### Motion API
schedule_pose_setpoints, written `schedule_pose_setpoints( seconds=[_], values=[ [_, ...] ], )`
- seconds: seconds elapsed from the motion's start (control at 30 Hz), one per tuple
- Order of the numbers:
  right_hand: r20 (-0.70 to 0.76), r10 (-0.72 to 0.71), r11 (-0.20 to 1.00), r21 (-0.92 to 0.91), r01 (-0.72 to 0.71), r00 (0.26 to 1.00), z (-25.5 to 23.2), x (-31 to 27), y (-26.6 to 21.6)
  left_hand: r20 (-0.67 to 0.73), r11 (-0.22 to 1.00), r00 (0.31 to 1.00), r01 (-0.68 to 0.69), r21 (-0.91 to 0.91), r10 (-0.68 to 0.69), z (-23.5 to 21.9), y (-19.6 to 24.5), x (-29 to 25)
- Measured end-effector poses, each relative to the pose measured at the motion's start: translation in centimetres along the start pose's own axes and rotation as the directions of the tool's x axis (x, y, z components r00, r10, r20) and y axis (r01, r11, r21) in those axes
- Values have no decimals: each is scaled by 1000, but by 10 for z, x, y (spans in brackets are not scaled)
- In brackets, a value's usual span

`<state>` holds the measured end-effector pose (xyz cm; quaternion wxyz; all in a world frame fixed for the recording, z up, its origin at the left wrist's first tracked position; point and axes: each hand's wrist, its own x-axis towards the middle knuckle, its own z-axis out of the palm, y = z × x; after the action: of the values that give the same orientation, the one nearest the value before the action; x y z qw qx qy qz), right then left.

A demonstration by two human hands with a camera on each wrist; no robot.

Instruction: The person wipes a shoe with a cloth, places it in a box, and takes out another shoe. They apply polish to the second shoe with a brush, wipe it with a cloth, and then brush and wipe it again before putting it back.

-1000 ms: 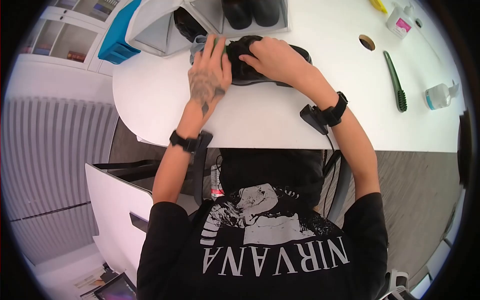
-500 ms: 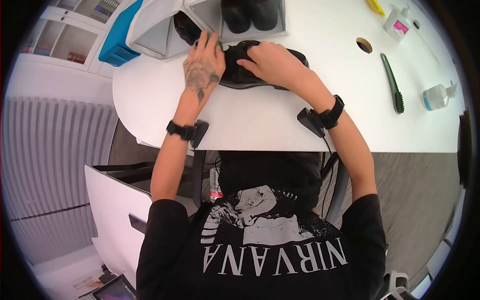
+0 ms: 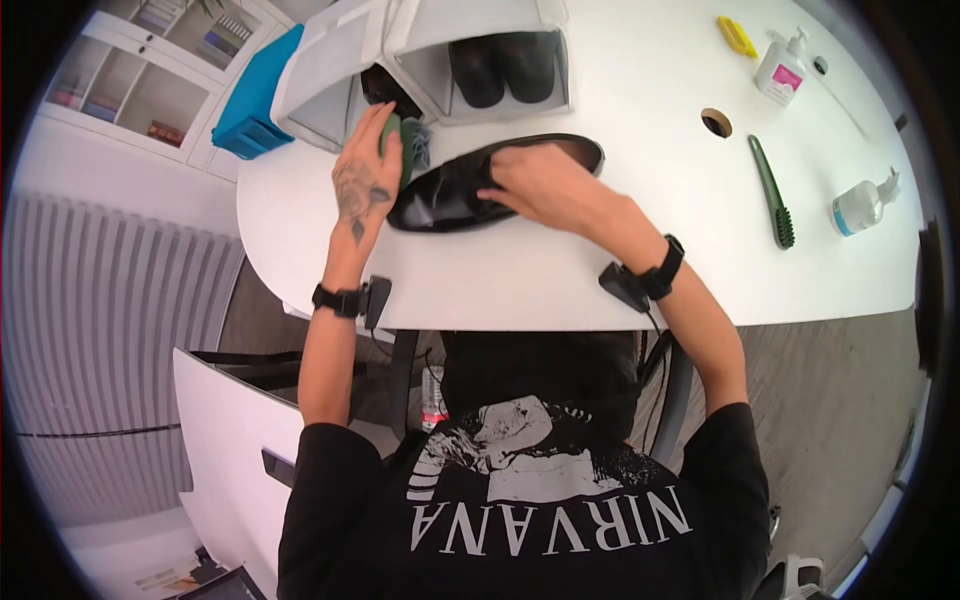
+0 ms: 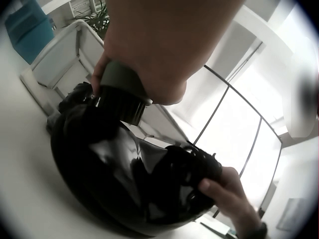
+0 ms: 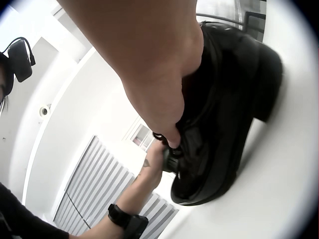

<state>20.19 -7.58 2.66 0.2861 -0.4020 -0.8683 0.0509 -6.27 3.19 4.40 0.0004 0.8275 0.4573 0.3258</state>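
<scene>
A glossy black lace-up shoe (image 3: 430, 203) lies on the white table, toe pointing left. My left hand (image 3: 362, 180) grips a shoe brush with a green back (image 3: 405, 150). Dark bristles (image 4: 119, 105) show against the shoe's toe end in the left wrist view. At the shoe's opening, my right hand (image 3: 548, 187) holds it near the laces, thumb on the lace area and the other fingers hidden inside. A crumpled grey-blue cloth (image 3: 421, 152) lies just behind the brush.
White fabric boxes (image 3: 415, 62) stand at the back, with black shoes (image 3: 503, 70) inside. To the right are a green long-handled brush (image 3: 770, 190), two pump bottles (image 3: 782, 72), a yellow tool (image 3: 737, 36) and a round table hole (image 3: 716, 123). A blue bin (image 3: 258, 100) stands far left.
The shoe has come nearer and left, and its toe now shows. My left hand has shifted left with the brush, off the front of the shoe. The right hand keeps its hold; the head view has tilted.
</scene>
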Motion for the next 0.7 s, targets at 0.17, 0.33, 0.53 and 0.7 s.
schedule_pose_setpoints(
  seconds=[0.17, 0.33, 0.53, 0.7],
  values=[
    [-127, -80, 968, 225, 108, 989, 6, -22, 11, 84, 994, 996, 44, -102, -35, -35, 13, -39],
    [208, 160, 795, 552, -251, 965, 0, -39, 35, 124, 976, 992, 15, -217, 13, -48, 49, -58],
    [550, 225, 525, 627, -576, 804, -6, -51, 58, 191, 970, 963, -156, -184, 191, -53, 86, -48],
    [665, 314, 545, 459, -702, 678, -13, -46, 50, 263, 939, 903, -312, -146, 341, -54, 109, -43]
  ],
)
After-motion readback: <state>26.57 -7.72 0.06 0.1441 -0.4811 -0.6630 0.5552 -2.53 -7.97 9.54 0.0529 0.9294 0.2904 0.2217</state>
